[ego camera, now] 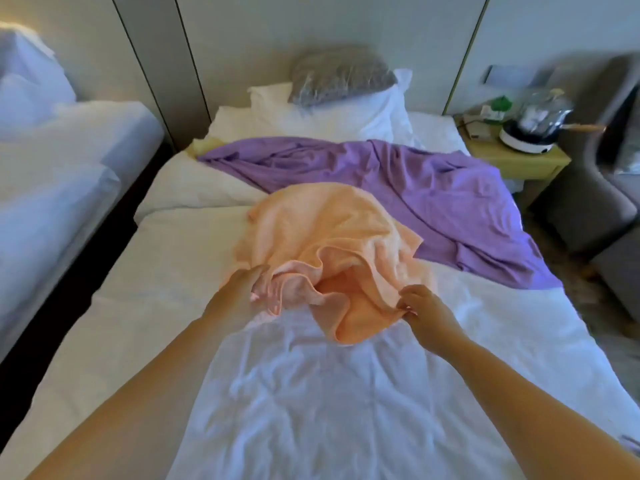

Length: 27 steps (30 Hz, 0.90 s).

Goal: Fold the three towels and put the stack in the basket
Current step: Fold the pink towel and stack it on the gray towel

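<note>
The orange towel (pixel 329 230) lies rumpled mid-bed (pixel 311 403), its far part over a purple towel (pixel 433 188) (also crumpled). The left hand (pixel 242 289) grips its near edge with curled fingers. The right hand (pixel 426 313) pinches the other edge between thumb and fingertips.

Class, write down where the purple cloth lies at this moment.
In the head view the purple cloth lies rumpled across the far right side of the bed, just behind the orange towel, in front of the white pillow, near the nightstand.
</note>
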Tool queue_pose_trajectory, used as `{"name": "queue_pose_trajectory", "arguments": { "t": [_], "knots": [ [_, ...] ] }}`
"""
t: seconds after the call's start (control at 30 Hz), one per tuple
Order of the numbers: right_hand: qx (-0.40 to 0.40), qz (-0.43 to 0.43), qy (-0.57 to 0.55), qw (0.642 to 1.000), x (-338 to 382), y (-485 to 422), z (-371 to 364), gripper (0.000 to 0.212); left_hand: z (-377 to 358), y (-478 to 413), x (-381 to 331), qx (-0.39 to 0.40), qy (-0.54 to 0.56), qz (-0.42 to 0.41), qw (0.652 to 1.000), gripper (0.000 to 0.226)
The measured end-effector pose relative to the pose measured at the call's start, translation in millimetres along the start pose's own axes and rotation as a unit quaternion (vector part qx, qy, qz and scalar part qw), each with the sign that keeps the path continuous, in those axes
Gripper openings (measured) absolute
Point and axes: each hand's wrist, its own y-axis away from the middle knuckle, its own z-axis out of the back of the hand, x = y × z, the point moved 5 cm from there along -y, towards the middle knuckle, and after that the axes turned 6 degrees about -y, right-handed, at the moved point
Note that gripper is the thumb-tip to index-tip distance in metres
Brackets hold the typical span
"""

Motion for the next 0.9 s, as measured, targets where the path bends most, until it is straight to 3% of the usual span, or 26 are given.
{"name": "queue_pose_trajectory", "arguments": {
  "t": [0.13, 0.23, 0.33, 0.43, 0.53, 0.6, 0.8, 0.9],
  "knots": [
    [0.079, -0.045, 0.106, 0.99, -45.0, 71.0, -81.3, 0.016, -77.8, 74.2, 84.4, 0.124, -0.074, 0.106, 0.984, 0.091],
    [0.103, -0.081, 0.119, 0.984, -60.6, 112.4, -116.9, 0.021, -104.4, 120.4, 115.6, 0.2, -0.094, 0.106, 0.969, 0.097],
    [0.126, -0.106, 0.115, 0.98, -64.3, 143.9, -140.8, 0.024, -114.8, 155.1, 130.8, 0.218, -0.136, 0.089, 0.962, 0.099],
    [0.128, -0.117, 0.121, 0.977, -64.3, 168.5, -154.8, 0.023, -120.1, 176.7, 143.9, 0.205, -0.195, 0.067, 0.957, 0.087],
    [0.116, -0.143, 0.11, 0.977, -63.4, 186.0, -160.4, 0.025, -116.4, 192.1, 154.0, 0.132, -0.222, 0.065, 0.964, 0.043],
    [0.109, -0.161, 0.107, 0.975, -61.8, 196.6, -161.8, 0.029, -112.7, 202.3, 162.2, 0.102, -0.244, 0.067, 0.962, 0.03],
    [0.055, -0.19, 0.125, 0.972, -61.0, 229.9, -157.3, 0.029, -114.0, 222.8, 187.3, 0.086, -0.373, 0.143, 0.913, 0.034],
    [0.033, -0.185, 0.118, 0.975, -57.3, 235.9, -150.6, 0.028, -131.3, 226.9, 172.5, 0.034, -0.348, 0.149, 0.925, 0.047]
  ]
}}
